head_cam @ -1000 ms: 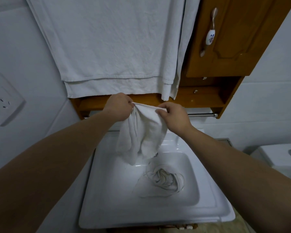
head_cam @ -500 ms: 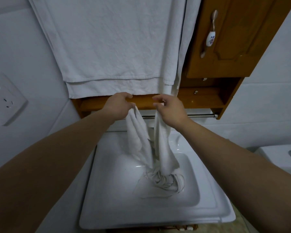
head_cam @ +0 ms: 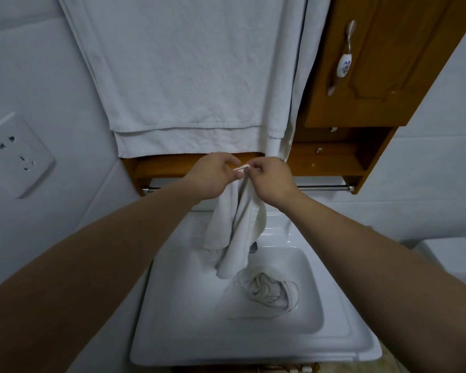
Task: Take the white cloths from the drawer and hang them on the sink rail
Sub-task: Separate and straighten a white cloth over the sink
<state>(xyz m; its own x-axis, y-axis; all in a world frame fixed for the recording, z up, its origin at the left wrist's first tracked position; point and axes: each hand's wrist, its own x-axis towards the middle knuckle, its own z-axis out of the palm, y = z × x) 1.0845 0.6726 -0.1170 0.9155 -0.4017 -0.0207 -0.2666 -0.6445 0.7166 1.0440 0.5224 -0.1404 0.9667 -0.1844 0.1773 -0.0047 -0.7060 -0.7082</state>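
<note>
- Left hand and right hand are close together at the top edge of one white cloth, both pinching it with curled fingers; a small tag or hem corner shows between the fingertips.
- Cloth hangs bunched from that pinch, in front of the chrome sink rail, lower end dangling over the basin. Can't tell if any of it is over the rail yet; hands block that stretch.
- Second white cloth lies crumpled in the sink bowl, not hung.
- Drawer not in view, so no read on whether more cloths are left in it.
- Big white towels hang higher up, over the wooden shelf; not on the rail, probably not part of the job.
- Judgement: fetching looks done for at least two cloths; no hang confirmed. Left: drape this one, then the sink one.
</note>
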